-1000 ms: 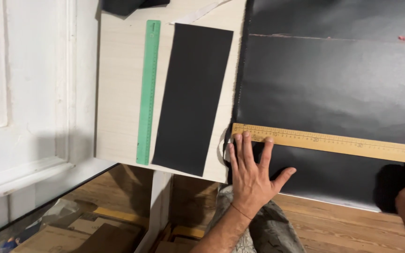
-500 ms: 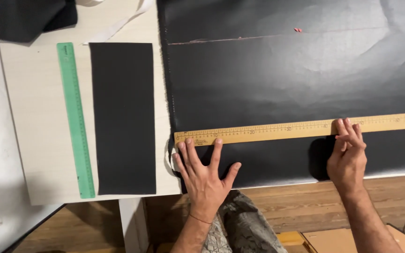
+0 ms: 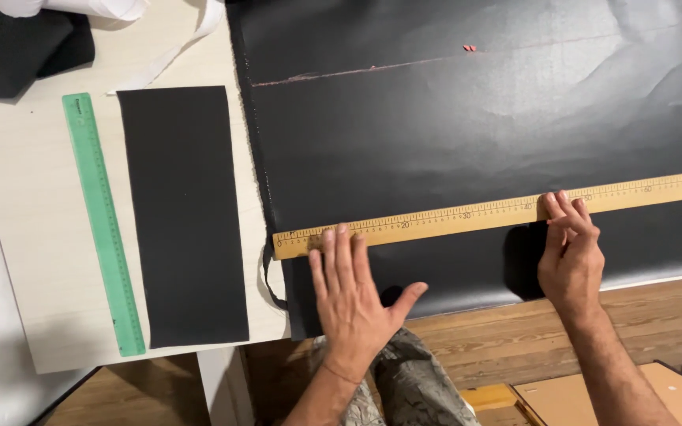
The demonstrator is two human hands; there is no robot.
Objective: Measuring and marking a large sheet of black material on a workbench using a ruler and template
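A long wooden ruler (image 3: 483, 213) lies across a large black sheet (image 3: 467, 134) spread over the table. My left hand (image 3: 353, 296) rests flat with fingers spread, fingertips pressing the ruler's left end. My right hand (image 3: 570, 252) has its fingertips on the ruler further right, with something small pinched at them that I cannot make out. A thin reddish line (image 3: 372, 69) and a small red mark (image 3: 469, 48) show on the sheet's far part.
A cut black strip (image 3: 183, 217) and a green plastic ruler (image 3: 103, 225) lie on the pale tabletop (image 3: 33, 260) to the left. Dark fabric (image 3: 17, 47) sits at the far left corner. Wooden floor and cardboard (image 3: 617, 390) show below the table's edge.
The view has swung right and closer. My right hand came up from the table's edge onto the wooden ruler. My left hand has stayed on the ruler's left end.
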